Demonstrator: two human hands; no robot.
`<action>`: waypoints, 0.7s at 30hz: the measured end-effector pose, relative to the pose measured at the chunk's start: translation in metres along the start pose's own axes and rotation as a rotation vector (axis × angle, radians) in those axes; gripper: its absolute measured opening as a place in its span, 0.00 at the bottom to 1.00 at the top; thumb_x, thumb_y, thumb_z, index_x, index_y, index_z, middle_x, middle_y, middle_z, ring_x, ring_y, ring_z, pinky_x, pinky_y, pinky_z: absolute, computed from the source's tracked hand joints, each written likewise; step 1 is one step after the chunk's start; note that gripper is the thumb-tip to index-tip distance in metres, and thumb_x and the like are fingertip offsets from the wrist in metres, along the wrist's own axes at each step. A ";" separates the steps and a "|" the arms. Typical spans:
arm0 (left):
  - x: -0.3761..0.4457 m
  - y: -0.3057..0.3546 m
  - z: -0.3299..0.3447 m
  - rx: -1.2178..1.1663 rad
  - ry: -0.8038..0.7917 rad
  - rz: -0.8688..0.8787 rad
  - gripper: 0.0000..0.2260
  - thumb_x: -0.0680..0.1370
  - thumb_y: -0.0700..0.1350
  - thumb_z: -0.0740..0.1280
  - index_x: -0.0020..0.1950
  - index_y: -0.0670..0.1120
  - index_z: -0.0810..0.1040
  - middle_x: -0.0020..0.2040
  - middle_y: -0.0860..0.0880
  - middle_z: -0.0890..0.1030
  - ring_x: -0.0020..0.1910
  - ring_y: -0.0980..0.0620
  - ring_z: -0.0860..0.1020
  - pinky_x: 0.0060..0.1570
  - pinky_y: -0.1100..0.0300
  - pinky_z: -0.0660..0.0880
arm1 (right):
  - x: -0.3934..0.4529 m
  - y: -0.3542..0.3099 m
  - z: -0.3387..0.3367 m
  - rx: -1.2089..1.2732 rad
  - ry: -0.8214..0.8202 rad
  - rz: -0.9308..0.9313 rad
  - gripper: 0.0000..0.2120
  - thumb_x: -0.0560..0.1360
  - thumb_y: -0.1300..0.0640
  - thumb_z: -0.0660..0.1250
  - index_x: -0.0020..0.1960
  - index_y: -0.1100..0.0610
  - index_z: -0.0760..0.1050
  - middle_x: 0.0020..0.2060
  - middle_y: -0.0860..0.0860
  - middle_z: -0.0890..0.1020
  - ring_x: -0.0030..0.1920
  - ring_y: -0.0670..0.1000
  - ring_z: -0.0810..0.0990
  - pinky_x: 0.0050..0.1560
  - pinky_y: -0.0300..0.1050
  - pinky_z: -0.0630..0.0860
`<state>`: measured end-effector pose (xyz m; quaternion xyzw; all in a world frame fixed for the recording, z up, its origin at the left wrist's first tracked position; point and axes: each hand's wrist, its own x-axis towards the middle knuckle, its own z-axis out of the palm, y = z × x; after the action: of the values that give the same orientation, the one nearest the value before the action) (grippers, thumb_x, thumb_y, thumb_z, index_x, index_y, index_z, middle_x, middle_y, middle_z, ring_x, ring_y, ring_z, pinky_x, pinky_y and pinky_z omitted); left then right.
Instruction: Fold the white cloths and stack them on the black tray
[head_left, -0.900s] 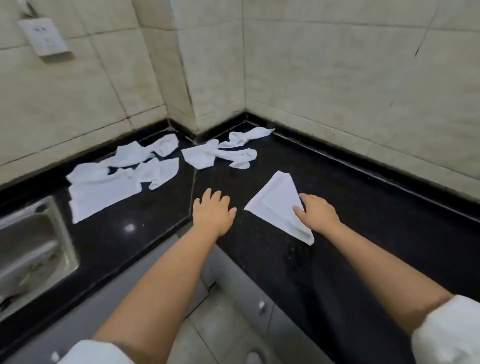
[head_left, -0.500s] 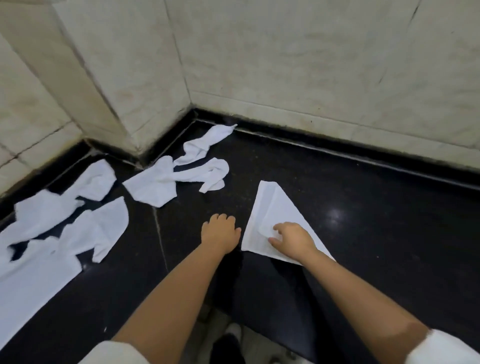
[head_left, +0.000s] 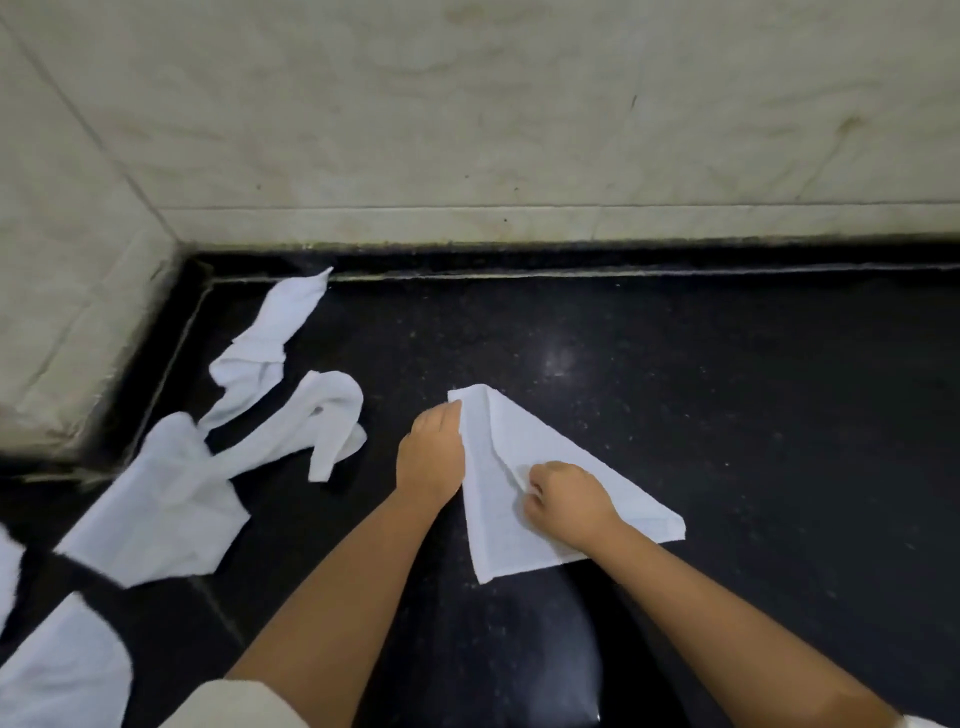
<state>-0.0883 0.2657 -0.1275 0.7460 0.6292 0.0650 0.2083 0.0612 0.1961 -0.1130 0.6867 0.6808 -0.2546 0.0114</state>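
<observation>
A white cloth folded into a triangle (head_left: 524, 447) lies flat on the black counter (head_left: 727, 415) in front of me. My left hand (head_left: 431, 452) rests at the cloth's left edge, its fingertips touching the top corner. My right hand (head_left: 566, 499) sits on the cloth's middle with fingers curled, pinching a fold of the fabric. Several crumpled white cloths (head_left: 291, 395) lie to the left, a larger one (head_left: 166, 493) nearer me. No black tray is in view.
Beige tiled walls (head_left: 467, 130) close off the counter at the back and left, meeting in a corner. More white cloth (head_left: 62, 670) lies at the bottom left edge of the view. The counter's front edge runs below my arms.
The view has swung right and closer. My left hand moved from the bare counter to the cloth's left edge. My right hand shifted onto the cloth's middle and now pinches the fabric.
</observation>
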 end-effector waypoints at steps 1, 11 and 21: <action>0.007 0.001 0.004 0.053 -0.007 0.027 0.18 0.80 0.41 0.56 0.70 0.46 0.65 0.71 0.47 0.67 0.71 0.47 0.64 0.65 0.52 0.68 | 0.000 0.007 -0.005 0.053 0.013 0.025 0.16 0.73 0.59 0.58 0.29 0.55 0.56 0.28 0.48 0.64 0.38 0.54 0.69 0.30 0.43 0.59; 0.066 0.011 0.016 0.179 -0.030 0.184 0.14 0.78 0.36 0.57 0.61 0.44 0.74 0.65 0.46 0.73 0.71 0.47 0.64 0.70 0.54 0.59 | -0.015 0.064 -0.056 0.278 0.187 0.091 0.13 0.73 0.62 0.63 0.31 0.57 0.65 0.31 0.46 0.64 0.39 0.51 0.69 0.37 0.41 0.62; 0.027 0.079 -0.126 -0.204 0.284 0.233 0.08 0.78 0.39 0.62 0.52 0.38 0.78 0.49 0.41 0.81 0.50 0.42 0.77 0.46 0.55 0.70 | 0.001 0.076 -0.181 0.615 0.571 0.051 0.12 0.78 0.61 0.56 0.36 0.62 0.68 0.29 0.51 0.67 0.33 0.50 0.65 0.32 0.45 0.58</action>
<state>-0.0559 0.3112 0.0127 0.7719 0.5520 0.2567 0.1830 0.1934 0.2567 0.0191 0.7177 0.5317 -0.2452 -0.3769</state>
